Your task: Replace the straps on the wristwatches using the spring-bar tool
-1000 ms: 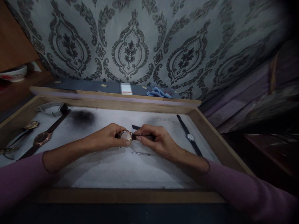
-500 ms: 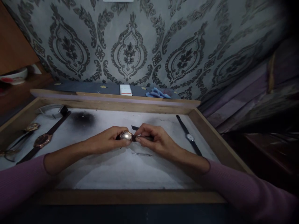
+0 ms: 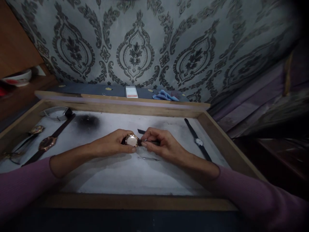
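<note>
Over the middle of the tray, my left hand (image 3: pixel 117 141) is closed around a wristwatch (image 3: pixel 131 140), thumb and fingers gripping its round case. The case has a gold-coloured rim, and a bright, plain disc faces up. My right hand (image 3: pixel 160 141) pinches the dark watch strap (image 3: pixel 140 142) just right of the case. A dark, flat pointed end (image 3: pixel 140 131) sticks out behind the right fingers; whether it belongs to this strap, I cannot tell. A thin metal tool (image 3: pixel 148 158) lies on the white surface below my right hand.
A wooden-rimmed tray (image 3: pixel 135 201) surrounds the work. On its left lie a brown-strapped watch (image 3: pixel 47 143), a silver watch (image 3: pixel 56 112) and a small gold watch (image 3: pixel 36 129). A black-strapped watch (image 3: pixel 199 141) lies right. A blue cloth (image 3: pixel 165 95) and small box (image 3: pixel 131 91) sit behind.
The watch has tilted slightly, so its shiny disc now looks flatter and paler. Both hands keep their grip. The whole view has shifted a little.
</note>
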`<state>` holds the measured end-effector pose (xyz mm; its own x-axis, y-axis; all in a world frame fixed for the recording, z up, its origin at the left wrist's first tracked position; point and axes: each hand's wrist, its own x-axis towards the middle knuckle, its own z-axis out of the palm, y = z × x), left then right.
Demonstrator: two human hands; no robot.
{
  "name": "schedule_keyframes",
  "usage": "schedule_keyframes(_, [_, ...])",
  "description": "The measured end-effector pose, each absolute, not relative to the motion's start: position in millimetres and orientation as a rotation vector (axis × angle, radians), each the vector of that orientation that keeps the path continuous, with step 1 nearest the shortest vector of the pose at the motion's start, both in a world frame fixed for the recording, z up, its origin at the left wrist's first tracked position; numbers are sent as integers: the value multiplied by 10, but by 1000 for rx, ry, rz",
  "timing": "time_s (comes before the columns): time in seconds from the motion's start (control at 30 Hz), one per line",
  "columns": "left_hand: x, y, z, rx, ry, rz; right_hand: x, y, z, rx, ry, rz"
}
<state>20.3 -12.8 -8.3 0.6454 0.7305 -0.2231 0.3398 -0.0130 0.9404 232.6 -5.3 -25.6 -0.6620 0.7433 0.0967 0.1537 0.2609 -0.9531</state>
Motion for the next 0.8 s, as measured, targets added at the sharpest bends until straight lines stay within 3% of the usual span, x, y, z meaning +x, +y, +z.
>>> schedule_keyframes(0.8, [141, -96, -91, 1445, 902, 326, 2313, -55, -273, -837, -2025, 1373])
